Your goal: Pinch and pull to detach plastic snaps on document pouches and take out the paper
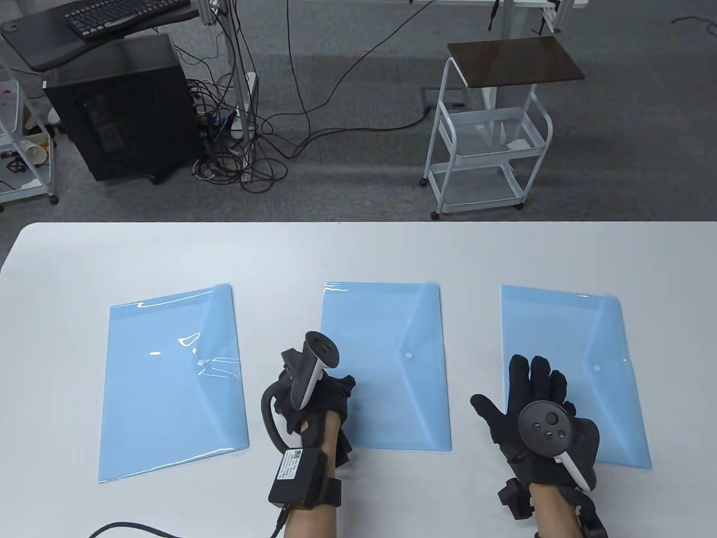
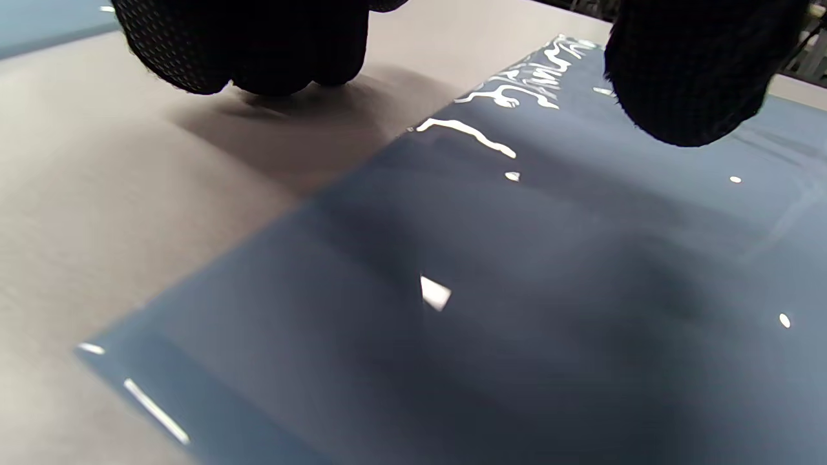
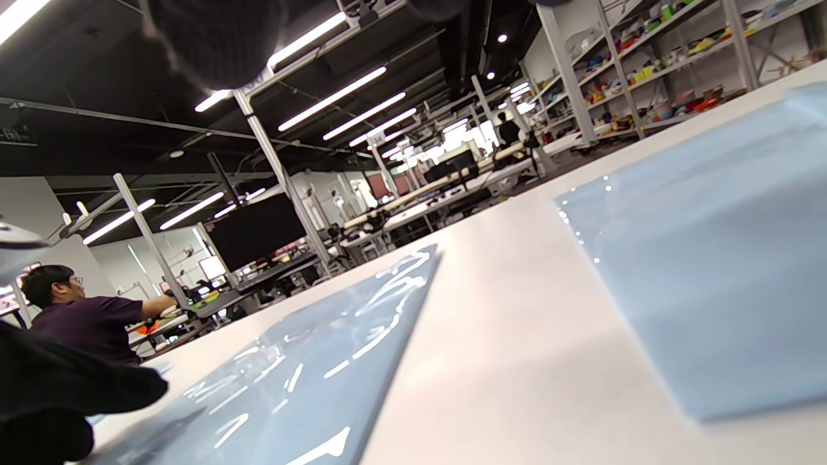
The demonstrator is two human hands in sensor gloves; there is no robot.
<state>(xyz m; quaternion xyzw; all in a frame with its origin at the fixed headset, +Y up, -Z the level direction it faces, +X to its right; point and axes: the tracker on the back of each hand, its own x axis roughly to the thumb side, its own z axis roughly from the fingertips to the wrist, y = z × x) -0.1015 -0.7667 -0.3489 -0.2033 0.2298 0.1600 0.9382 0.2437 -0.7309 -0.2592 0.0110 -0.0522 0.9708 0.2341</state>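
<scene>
Blue document pouches, the left pouch (image 1: pixel 173 381), middle pouch (image 1: pixel 386 367) and right pouch (image 1: pixel 577 370), lie snapped in a row on our table (image 1: pixel 358 246), paper unseen inside, so everything remains: our left hand (image 1: pixel 313 400) curls loosely empty, our right hand (image 1: pixel 538 414) spreads flat.

3 pouches (image 1: pixel 173 375), 2 hands (image 1: pixel 313 400), 1 cart (image 1: pixel 487 140)

Grey carpet floor (image 1: pixel 358 185), white cart (image 1: pixel 486 140), black computer tower (image 1: pixel 126 112), tangled cables (image 1: pixel 241 145)

Three light-blue pouches (image 1: pixel 173 381) (image 1: pixel 386 364) (image 1: pixel 571 358) lie flat side by side, flaps snapped shut.
</scene>
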